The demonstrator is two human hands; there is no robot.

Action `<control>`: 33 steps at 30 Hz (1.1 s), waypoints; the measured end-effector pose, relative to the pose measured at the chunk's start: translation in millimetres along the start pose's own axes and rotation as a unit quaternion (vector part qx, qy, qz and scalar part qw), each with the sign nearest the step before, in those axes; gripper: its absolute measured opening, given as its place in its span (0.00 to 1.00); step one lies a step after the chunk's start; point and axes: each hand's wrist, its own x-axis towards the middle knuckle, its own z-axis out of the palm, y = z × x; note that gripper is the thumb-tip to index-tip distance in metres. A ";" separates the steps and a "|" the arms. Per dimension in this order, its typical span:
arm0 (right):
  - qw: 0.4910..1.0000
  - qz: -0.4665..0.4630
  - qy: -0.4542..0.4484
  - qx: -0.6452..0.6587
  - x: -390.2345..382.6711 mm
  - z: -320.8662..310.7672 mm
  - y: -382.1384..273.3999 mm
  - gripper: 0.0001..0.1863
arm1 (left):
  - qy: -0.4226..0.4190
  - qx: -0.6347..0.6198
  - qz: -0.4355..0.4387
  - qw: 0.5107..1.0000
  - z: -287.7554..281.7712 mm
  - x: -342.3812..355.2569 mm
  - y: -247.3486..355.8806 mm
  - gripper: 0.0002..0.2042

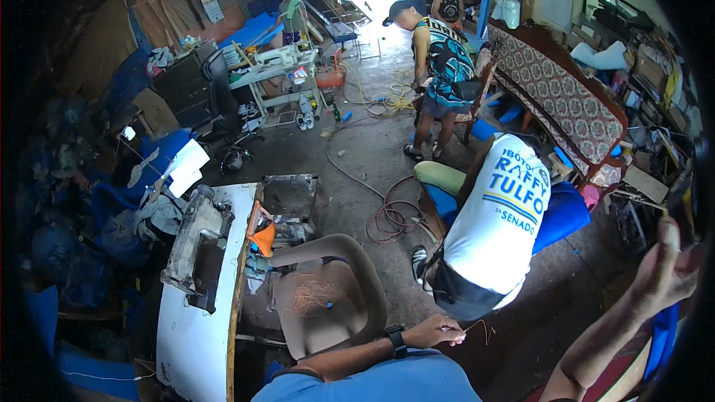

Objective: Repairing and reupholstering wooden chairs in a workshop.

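Note:
My left hand [441,331], with a dark watch on the wrist, is low in the middle. Its fingertips are pinched together on a thin orange string [485,330], whose loose end curls out to the right. My right hand [665,268] is raised at the right edge, thumb up and fingers curled. Whatever it may hold is too small and dim to make out. Below it runs a blue strip [661,339] beside a pale wooden edge. Left of my left hand stands a brown upholstered chair [357,275]; a tangle of orange string [313,294] lies on its seat.
A white-topped table [190,335] with an old sewing machine [195,242] stands at the left. Close ahead a person in a white shirt [499,216] bends over. Another person [445,67] stands behind, near a patterned sofa [558,93]. A red hose [391,212] coils on the floor.

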 end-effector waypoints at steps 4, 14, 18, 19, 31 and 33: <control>0.980 0.041 -0.062 0.186 39.9 44.0 -48.2 0.37 | 0.015 0.013 0.006 1.000 -10.1 6.4 5.9 0.15; 0.926 0.126 0.083 0.347 16.7 81.8 -14.2 0.57 | 0.104 -0.087 0.005 0.991 30.8 12.1 -7.4 0.15; 0.934 0.088 0.093 0.334 16.8 68.2 8.3 0.58 | 0.088 -0.077 -0.022 0.993 57.1 22.5 -7.4 0.13; 0.935 0.080 0.095 0.332 16.3 65.0 13.1 0.58 | 0.098 -0.092 -0.023 0.991 63.1 22.8 -9.4 0.13; 0.938 -0.041 0.121 0.322 12.6 47.3 50.5 0.48 | 0.156 -0.123 -0.034 0.980 103.3 25.6 -16.0 0.14; 0.944 -0.021 0.090 0.318 10.1 42.5 53.9 0.53 | 0.158 -0.119 -0.038 0.980 106.7 27.5 -15.8 0.14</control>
